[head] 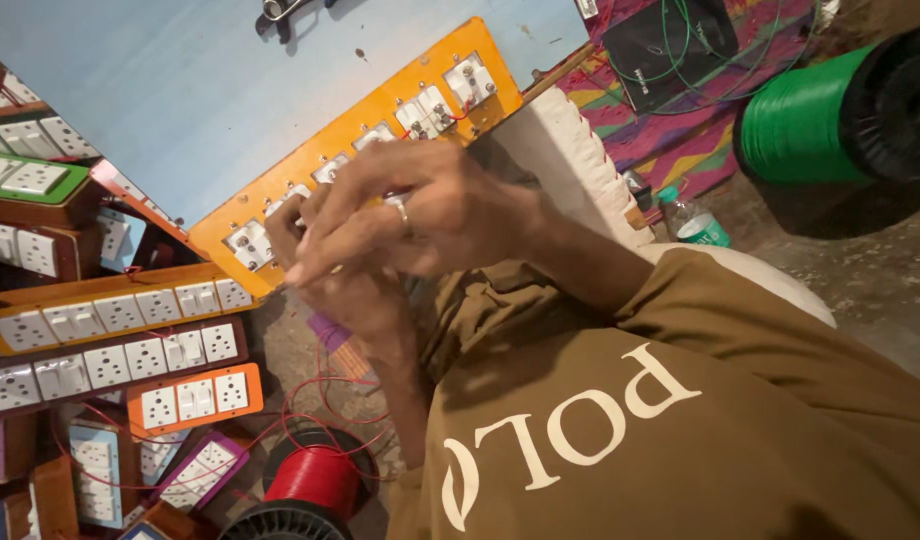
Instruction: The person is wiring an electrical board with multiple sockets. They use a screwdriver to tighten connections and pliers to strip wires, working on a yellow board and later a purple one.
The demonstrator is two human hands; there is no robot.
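On my far left a stack of finished switch boards (110, 310) leans in rows, white sockets facing up, well apart from my hands. Below them sits the red wire spool (315, 480), with loose red loops trailing up toward my wrists; I judge those loops could snag on my forearm and drag the spool or a board.

Next comes the orange board (365, 150), lying back-side up and tilted against the pale blue tabletop (180, 90), its switch backs and terminals showing. My left hand (355, 290) is underneath, fingers curled near the board's lower edge; I cannot tell what it grips, since my right hand (420, 215) covers it. The right hand's fingers are bent and pinched together over the same spot, ring showing, but whatever they pinch is hidden.

With both hands crowded there, a slip could nudge the board down its slope, or a thin wire could slip out of my fingers.

Farther right lie a small bottle (695, 225) and a green wire spool (810, 110) on the floor.
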